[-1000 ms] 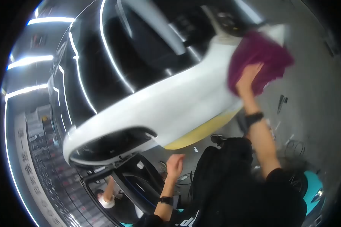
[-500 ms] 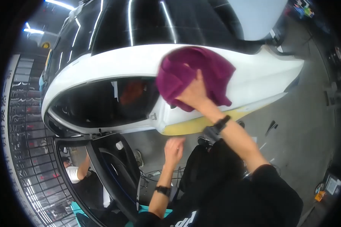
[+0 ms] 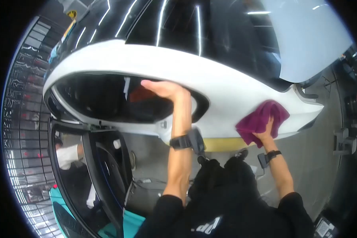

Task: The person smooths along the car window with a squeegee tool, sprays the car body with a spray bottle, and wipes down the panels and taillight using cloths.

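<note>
A maroon cloth [image 3: 261, 119] lies bunched against the white car body panel [image 3: 226, 95], toward its right end. My right hand [image 3: 267, 129] grips the cloth and presses it to the panel; folds hide some of its fingers. My left hand [image 3: 162, 89] is raised in front of the car's doorway opening [image 3: 107, 97], near its upper right edge. Its fingers stretch out to the left and it holds nothing. Each of my wrists carries a black strapped device.
An open car door [image 3: 103, 174] with teal outside stands at lower left, and a person [image 3: 69, 158] shows through its window frame. A pale raised panel [image 3: 309, 35] juts out at upper right. Cables [image 3: 148, 182] lie on the floor. A yellow strip [image 3: 222, 145] lines the panel's lower edge.
My right hand has carried the maroon cloth rightward and down along the white panel. My left hand has risen from below the car's edge to the doorway opening, its fingers now stretched out.
</note>
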Available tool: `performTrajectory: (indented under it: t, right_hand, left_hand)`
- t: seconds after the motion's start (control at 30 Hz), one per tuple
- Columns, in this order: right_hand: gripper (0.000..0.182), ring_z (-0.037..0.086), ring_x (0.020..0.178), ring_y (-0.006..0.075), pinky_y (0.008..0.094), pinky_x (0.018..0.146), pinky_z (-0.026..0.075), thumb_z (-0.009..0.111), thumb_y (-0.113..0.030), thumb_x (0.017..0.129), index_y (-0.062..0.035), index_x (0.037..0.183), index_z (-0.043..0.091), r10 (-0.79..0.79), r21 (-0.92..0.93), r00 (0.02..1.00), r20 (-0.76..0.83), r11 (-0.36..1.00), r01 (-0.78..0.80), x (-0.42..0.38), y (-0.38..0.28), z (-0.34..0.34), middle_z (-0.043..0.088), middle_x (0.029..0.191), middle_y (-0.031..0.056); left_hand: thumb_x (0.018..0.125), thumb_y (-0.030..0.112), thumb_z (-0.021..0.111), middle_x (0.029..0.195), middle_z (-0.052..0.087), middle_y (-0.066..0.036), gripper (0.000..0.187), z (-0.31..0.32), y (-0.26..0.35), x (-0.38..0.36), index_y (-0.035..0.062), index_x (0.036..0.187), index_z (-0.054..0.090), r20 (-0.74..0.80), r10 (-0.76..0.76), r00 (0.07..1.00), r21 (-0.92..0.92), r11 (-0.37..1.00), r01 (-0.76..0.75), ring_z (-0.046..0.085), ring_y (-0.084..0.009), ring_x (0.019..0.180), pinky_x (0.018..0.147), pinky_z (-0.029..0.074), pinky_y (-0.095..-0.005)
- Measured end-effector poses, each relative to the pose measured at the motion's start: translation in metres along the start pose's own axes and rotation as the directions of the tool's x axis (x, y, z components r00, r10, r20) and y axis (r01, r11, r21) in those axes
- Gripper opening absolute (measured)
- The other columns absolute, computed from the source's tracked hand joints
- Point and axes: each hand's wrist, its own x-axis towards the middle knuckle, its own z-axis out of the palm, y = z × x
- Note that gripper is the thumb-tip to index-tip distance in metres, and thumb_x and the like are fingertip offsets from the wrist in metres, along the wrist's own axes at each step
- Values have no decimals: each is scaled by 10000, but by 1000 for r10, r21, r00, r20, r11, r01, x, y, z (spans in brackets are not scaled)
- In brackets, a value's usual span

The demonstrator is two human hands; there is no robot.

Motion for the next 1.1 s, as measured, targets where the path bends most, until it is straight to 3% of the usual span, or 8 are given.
performTrajectory:
  t: [0.17, 0.23, 0.43, 0.5, 0.57, 0.7, 0.9, 1.1]
  right_hand:
    - [920, 273, 1420, 480, 716, 1095, 215, 698, -666, 687, -159, 1433, 517, 81, -103, 987, 137, 992, -67, 4, -26, -28, 363, 1511, 275]
    - [919, 285, 1409, 483, 717, 1090, 217, 702, -674, 681, -172, 1429, 521, -10, -162, 1000, 16, 987, 12, 27, -38, -24, 370, 1501, 286]
    - [695, 339, 1420, 398, 716, 1040, 295, 765, -453, 746, -151, 1346, 585, -291, 186, 954, 69, 943, 275, 170, -160, -42, 460, 1479, 161]
    - [487, 369, 1421, 341, 690, 1029, 339, 717, -309, 804, -131, 1252, 649, -457, -205, 881, 118, 857, 472, 225, -231, -69, 481, 1457, 145]
    - [330, 382, 1418, 332, 670, 1033, 356, 640, -206, 827, -97, 1132, 710, -502, -130, 853, -141, 864, 486, 276, -277, -90, 520, 1408, 151]
    - [259, 369, 1434, 349, 667, 1041, 358, 620, -184, 797, -66, 993, 742, -660, -250, 733, -163, 747, 616, 361, -350, -94, 579, 1353, 139]
    - [296, 363, 1457, 279, 618, 1103, 345, 635, -148, 853, -169, 1140, 709, -837, -237, 523, -161, 547, 803, 451, -449, -86, 518, 1462, 64]
    - [507, 363, 1462, 282, 609, 1154, 302, 633, -73, 821, -194, 1313, 638, -785, -62, 595, -171, 611, 789, 361, -328, -99, 488, 1510, 54]
  left_hand:
    - [1046, 479, 293, 1612, 289, -123, 657, 23, 17, -11, 39, 1533, 326, -327, -63, 943, -12, 998, 62, 350, -256, 1448, 1176, 323, -410]
    - [1040, 558, 321, 1516, 425, -127, 672, 15, 35, -19, 45, 1459, 435, 133, -317, 939, -433, 834, 343, 438, -278, 1377, 1135, 346, -368]
    - [1025, 541, 350, 1481, 462, -95, 627, 1, 6, 10, 81, 1436, 465, 403, -358, 842, -530, 659, 534, 422, -232, 1369, 1153, 301, -374]
    - [1022, 587, 291, 1654, 226, -148, 764, -22, 2, 39, 82, 1591, 221, 433, -591, 681, -339, 593, 730, 155, -316, 1541, 1239, 70, -499]
    - [1026, 585, 246, 1685, 112, -158, 776, -57, -19, 78, 99, 1617, 115, 602, -502, 621, -314, 567, 762, 42, -343, 1560, 1232, -25, -541]
    - [1038, 547, 257, 1638, 280, -127, 702, -124, -19, 90, 112, 1590, 244, 396, -480, 782, -303, 736, 606, 220, -310, 1525, 1233, 113, -505]
    - [1029, 503, 350, 1532, 441, -83, 630, -138, -45, 40, 90, 1501, 400, 87, -656, 750, -289, 704, 649, 371, -280, 1431, 1186, 215, -500]
    - [1025, 448, 453, 1438, 519, -120, 546, -196, -48, 49, 84, 1431, 472, 370, -462, 806, -192, 811, 553, 473, -284, 1308, 1128, 315, -486]
